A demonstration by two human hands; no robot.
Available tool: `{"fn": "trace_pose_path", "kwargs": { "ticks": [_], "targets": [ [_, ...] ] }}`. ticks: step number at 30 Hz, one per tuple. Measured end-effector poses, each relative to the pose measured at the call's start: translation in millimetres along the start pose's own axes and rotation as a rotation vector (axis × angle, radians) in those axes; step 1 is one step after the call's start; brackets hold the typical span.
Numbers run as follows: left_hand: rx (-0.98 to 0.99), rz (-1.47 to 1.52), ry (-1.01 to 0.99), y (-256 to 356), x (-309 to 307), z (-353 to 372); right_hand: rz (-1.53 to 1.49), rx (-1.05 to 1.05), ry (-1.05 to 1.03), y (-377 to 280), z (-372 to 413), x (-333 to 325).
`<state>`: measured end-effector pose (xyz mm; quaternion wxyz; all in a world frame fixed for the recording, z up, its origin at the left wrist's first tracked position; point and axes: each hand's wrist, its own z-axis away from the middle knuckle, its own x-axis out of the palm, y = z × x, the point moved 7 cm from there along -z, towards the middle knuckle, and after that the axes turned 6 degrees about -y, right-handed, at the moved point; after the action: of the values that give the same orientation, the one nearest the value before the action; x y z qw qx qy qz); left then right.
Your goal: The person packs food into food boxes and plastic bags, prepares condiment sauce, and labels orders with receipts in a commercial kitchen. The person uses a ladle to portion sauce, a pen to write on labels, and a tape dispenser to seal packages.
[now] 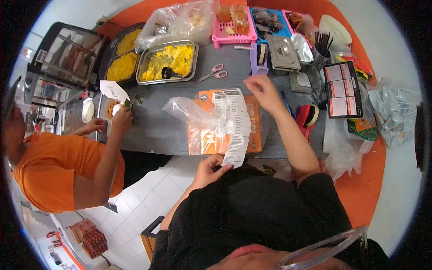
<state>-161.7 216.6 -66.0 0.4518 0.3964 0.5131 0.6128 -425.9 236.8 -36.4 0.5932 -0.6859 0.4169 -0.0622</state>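
Observation:
My left hand (pixel 210 172) is closed on the lower end of a long printed receipt (pixel 237 128) at the table's front edge. The receipt lies over a knotted clear plastic bag (pixel 198 112) and an orange printed bag (pixel 254 130). My right hand (pixel 264 92) is raised just right of the receipt's top, below a purple tape dispenser (pixel 259 67). Its fingers are drawn together; anything between them is too small to make out.
Scissors (pixel 213 73) and a steel tray of yellow food (pixel 166 60) lie behind. A red tape dispenser (pixel 307 120), a lidded steel container (pixel 282 51) and a tablet (pixel 343 90) stand right. At left, a co-worker in an orange shirt (pixel 67 171) handles a food box (pixel 109 108).

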Motion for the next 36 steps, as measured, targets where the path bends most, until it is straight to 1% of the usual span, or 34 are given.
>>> {"fn": "trace_pose_path", "kwargs": {
  "ticks": [2, 3, 5, 6, 8, 9, 10, 11, 13, 15, 17, 18, 20, 22, 24, 26, 27, 29, 30, 32, 33, 34, 35, 36],
  "targets": [
    [-0.01, 0.046, -0.01, -0.9, -3.4, -0.1, -0.297, 0.052, -0.067, -23.3, 47.2, -6.1],
    [-0.035, 0.047, -0.031, -1.2, -4.8, -1.1, -0.291, 0.056, -0.055, -37.1, 69.5, -1.1],
    [-0.062, 0.05, -0.07, -1.0, -5.9, -3.2, -0.435, 0.145, 0.223, -48.6, 104.2, -3.6],
    [-0.053, 0.094, -0.069, 0.0, -6.2, -2.8, -0.428, 0.153, 0.237, -49.2, 106.5, -4.1],
    [-0.042, 0.142, -0.086, -0.5, -5.5, -2.8, -0.649, 0.452, 0.118, -28.5, 104.4, 7.7],
    [-0.044, 0.21, -0.11, -3.7, -4.5, -3.1, -0.641, 0.455, 0.134, -27.1, 99.1, 8.6],
    [-0.043, 0.273, -0.136, -5.8, -3.2, -3.7, -0.626, 0.455, 0.076, -27.5, 88.2, 19.1],
    [-0.037, 0.269, -0.155, -5.7, -2.0, -3.6, -0.611, 0.449, 0.019, -29.0, 75.8, 28.2],
    [-0.074, 0.263, -0.161, -8.7, -2.4, -2.9, -0.611, 0.451, 0.039, -31.0, 51.5, 32.5],
    [-0.052, 0.213, -0.186, -6.6, -4.1, -3.0, -0.613, 0.461, 0.041, -28.5, 29.8, 37.3],
    [-0.035, 0.165, -0.201, -8.4, -5.7, -1.2, -0.959, 0.401, 0.102, -24.6, 11.4, 42.2],
    [-0.024, 0.129, -0.181, -10.4, -7.9, -0.7, -0.955, 0.398, 0.101, -27.3, 6.1, 41.7],
    [-0.013, 0.095, -0.159, -9.7, -10.3, -0.9, -1.028, 0.319, 0.082, -39.8, -4.3, 39.2],
    [-0.05, 0.228, -0.145, -4.9, -10.3, 0.6, -1.007, 0.315, 0.053, -44.0, -8.7, 40.1],
    [-0.067, 0.215, -0.156, -9.1, -11.5, -0.3, -0.986, 0.31, 0.021, -45.3, -13.9, 40.6],
    [-0.086, 0.203, -0.166, -14.3, -13.3, -0.2, -1.036, 0.327, -0.076, -45.7, -17.1, 45.0],
    [-0.103, 0.181, -0.182, -17.3, -13.6, 0.0, -1.035, 0.33, -0.08, -46.0, -18.6, 44.1],
    [-0.121, 0.16, -0.195, -19.4, -13.6, 0.4, -0.993, 0.341, -0.136, -49.2, -21.8, 44.1],
    [-0.11, 0.157, -0.196, -17.8, -13.8, 0.6, -0.993, 0.342, -0.139, -49.6, -23.6, 43.5],
    [-0.102, 0.154, -0.194, -12.8, -13.8, 1.3, -0.879, 0.328, -0.127, -48.8, -27.5, 40.6],
    [-0.149, 0.17, -0.18, -11.8, -13.3, 2.0, -0.883, 0.331, -0.13, -44.4, -30.7, 42.4],
    [-0.197, 0.186, -0.167, -13.1, -13.3, 2.8, -0.612, 0.28, -0.141, -38.8, -36.5, 42.1],
    [-0.204, 0.188, -0.165, -13.9, -13.3, 3.0, -0.342, 0.228, -0.149, -34.0, -40.7, 43.2],
    [-0.214, 0.161, -0.165, -15.2, -13.6, 3.4, -0.346, 0.234, -0.15, -26.4, -42.0, 48.0]
  ]
}}
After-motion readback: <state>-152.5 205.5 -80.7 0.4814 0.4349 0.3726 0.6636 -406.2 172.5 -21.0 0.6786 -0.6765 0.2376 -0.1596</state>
